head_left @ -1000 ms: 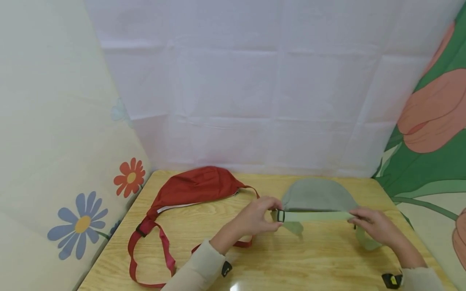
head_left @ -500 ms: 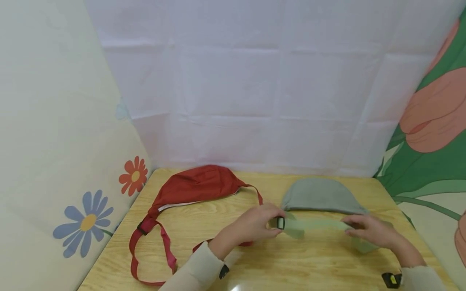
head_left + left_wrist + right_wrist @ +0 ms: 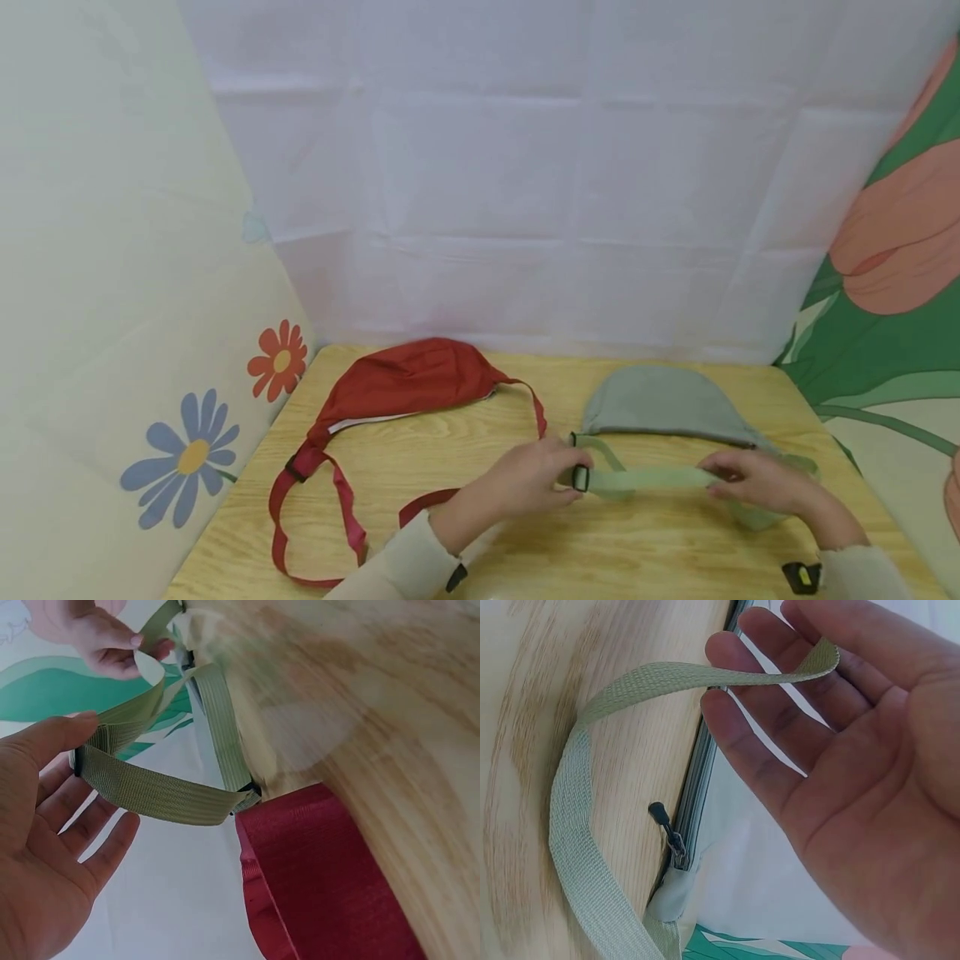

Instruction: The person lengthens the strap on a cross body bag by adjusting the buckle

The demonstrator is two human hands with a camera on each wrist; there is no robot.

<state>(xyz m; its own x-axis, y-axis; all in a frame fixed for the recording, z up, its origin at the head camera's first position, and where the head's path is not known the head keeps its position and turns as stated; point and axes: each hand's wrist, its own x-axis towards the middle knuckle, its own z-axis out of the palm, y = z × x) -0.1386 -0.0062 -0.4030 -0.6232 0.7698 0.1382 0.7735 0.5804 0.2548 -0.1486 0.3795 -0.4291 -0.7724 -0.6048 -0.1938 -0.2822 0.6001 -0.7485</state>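
Observation:
A grey-green waist bag [image 3: 663, 402] lies at the back right of the table, its light green strap [image 3: 652, 478] drawn out in front of it. My left hand [image 3: 528, 479] pinches the strap at a black slider buckle [image 3: 581, 478] between thumb and fingers. Further right, my right hand [image 3: 761, 482] pinches the same strap between thumb and fingers. In the left wrist view the webbing [image 3: 157, 791] loops away from the left fingers. The right wrist view shows the strap [image 3: 571, 810] curving down beside the bag's zipper pull [image 3: 660, 817].
To the left lies a red waist bag [image 3: 420, 379]; its red strap [image 3: 277, 533] loops toward the front, partly behind my left arm. All this is on a wood-grain table [image 3: 600, 550]. White cloth [image 3: 465, 175] hangs behind, with flower-printed cloth at both sides.
Both hands have come down the view, toward me, with the strap. The right hand has shifted slightly left, and a second black buckle now shows above the left hand. The bags stay put.

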